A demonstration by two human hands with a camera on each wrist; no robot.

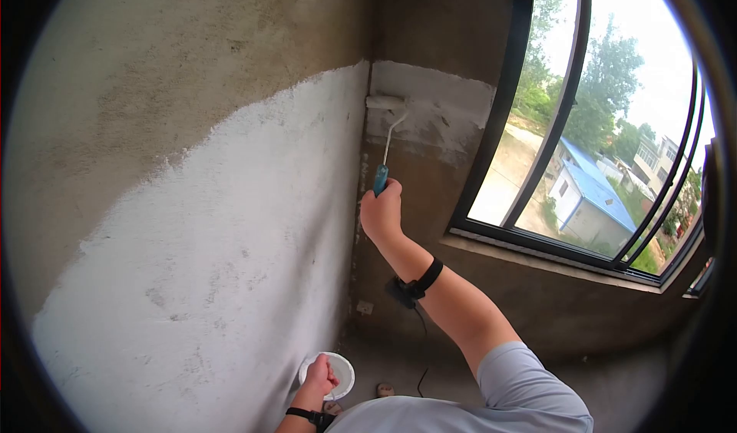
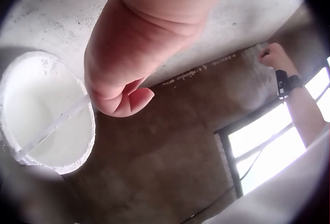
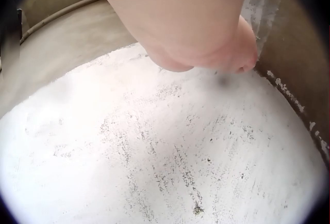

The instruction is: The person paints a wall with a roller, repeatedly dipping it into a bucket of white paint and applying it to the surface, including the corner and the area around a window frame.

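My right hand (image 1: 381, 209) grips the blue handle of a paint roller (image 1: 381, 173) with the arm stretched up and forward. Its white sleeve lies against the wall patch (image 1: 437, 95) beside the window, close to the corner. In the right wrist view the hand (image 3: 206, 53) hides the roller. Low down, my left hand (image 1: 321, 375) has its fingers curled round the handle of a white bucket (image 1: 348, 368). White paint fills part of this bucket (image 2: 38, 95) in the left wrist view, where the pale handle (image 2: 56, 121) crosses its mouth to the hand (image 2: 121, 79).
The left wall (image 1: 223, 279) is painted white below a slanting edge, with bare brown plaster above. A dark-framed sliding window (image 1: 537, 164) is at the right, its sill jutting out. A socket (image 1: 365, 308) sits low near the corner. A thin cable (image 1: 423, 379) hangs beside my body.
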